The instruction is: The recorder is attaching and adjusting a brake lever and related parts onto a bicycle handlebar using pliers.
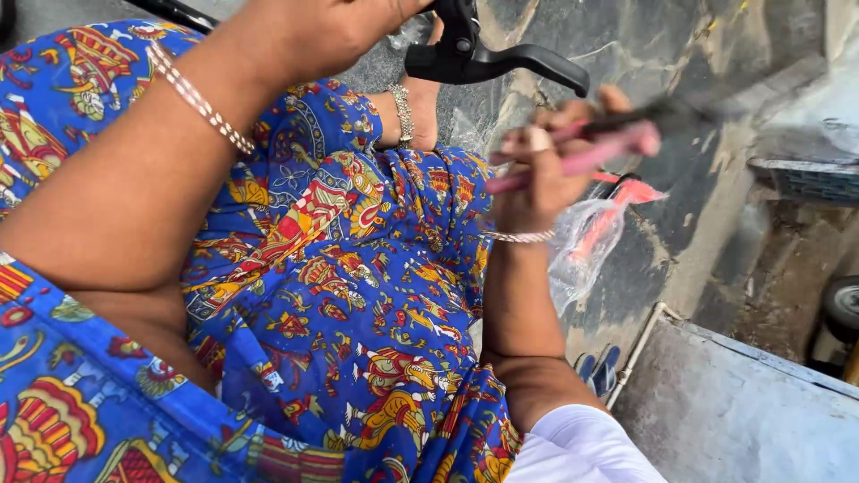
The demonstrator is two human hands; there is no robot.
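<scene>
R hand (537, 174) is closed round pink-handled pliers (582, 148), fingers wrapped on the grips; the tool is motion-blurred, its dark nose pointing away to the right. L hand (331, 27) sits at the top edge, fist closed on a black brake lever (501, 58) whose blade sticks out toward the R hand, just above it. The lever and pliers are near each other but apart. A clear plastic bag (586, 241) w/ sth reddish inside hangs just below the R hand. Both wrists wear bead bracelets. Under the forearms lies a lap in blue patterned cloth (358, 295). Beyond the hands is a dark stone floor (698, 206), w/ a grey slab (743, 411) lower right.
</scene>
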